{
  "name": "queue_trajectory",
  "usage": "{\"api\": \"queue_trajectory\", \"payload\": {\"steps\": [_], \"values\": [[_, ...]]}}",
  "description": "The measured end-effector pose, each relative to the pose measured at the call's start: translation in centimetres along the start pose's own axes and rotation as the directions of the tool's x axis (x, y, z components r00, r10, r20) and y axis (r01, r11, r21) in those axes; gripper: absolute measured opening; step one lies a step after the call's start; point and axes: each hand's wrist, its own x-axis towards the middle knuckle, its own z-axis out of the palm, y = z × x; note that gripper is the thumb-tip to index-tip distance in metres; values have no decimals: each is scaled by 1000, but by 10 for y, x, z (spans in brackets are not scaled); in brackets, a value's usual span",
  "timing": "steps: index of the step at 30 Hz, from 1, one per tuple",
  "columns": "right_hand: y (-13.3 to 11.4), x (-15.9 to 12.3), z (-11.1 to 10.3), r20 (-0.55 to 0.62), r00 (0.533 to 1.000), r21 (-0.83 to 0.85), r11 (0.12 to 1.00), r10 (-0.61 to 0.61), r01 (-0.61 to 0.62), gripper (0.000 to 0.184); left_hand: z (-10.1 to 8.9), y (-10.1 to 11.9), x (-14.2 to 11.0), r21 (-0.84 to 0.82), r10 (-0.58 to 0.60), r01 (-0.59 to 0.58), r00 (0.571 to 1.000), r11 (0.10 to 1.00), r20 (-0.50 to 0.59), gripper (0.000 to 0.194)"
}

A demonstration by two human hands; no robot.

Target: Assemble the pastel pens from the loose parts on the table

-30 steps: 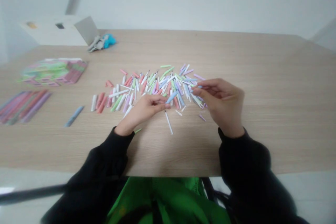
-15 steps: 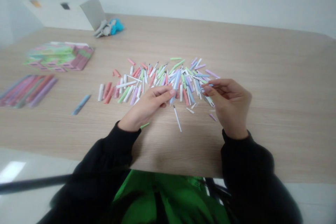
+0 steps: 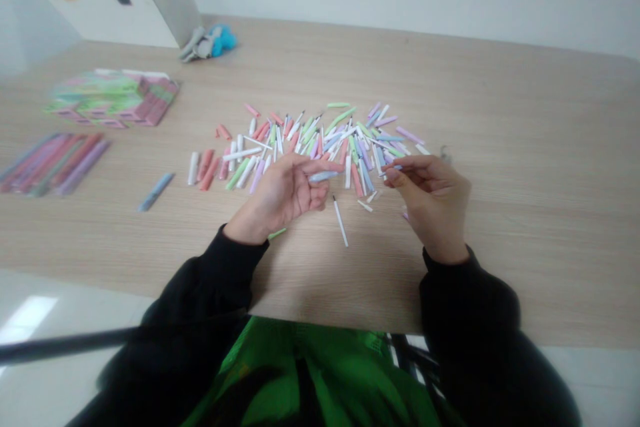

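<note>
My left hand is turned palm up, thumb and forefinger stretched out. A light blue pen barrel is held between its fingers. On the other side, my right hand pinches a small blue pen part between thumb and forefinger; its exact shape is blurred. Beyond both hands lies a loose pile of pen parts in white, red, green, purple and blue. A thin white refill with a dark tip lies on the table between my hands.
One blue pen lies alone at the left. Farther left is a row of coloured pens, with a stack of pink and green packs behind. A white box and a grey and blue crumpled item stand at the back of the wooden table.
My left hand has rolled palm up, and the blue barrel in it has tipped from upright to nearly flat. My right hand keeps its pinch almost in place. The view has tilted slightly.
</note>
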Motion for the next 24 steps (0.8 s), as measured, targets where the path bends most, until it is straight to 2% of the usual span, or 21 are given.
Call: {"api": "queue_trajectory", "payload": {"steps": [2,6,15,19,24], "values": [[2,-1,1,11,1000,7,1000,2,-2,9,-1,4,-4,4,11,-11,999,1000,32,55],[4,-1,1,15,1000,37,999,12,-12,9,-1,9,-11,-69,2,4,995,998,95,47],[2,-3,2,25,998,46,998,50,-51,9,1,10,-11,-79,88,-86,996,993,32,41],[2,-4,2,34,999,52,998,33,-34,9,2,9,-8,-123,106,-101,994,987,40,34],[5,-3,2,40,998,55,998,39,-41,9,0,3,-5,45,188,-186,982,981,-30,31]]}}
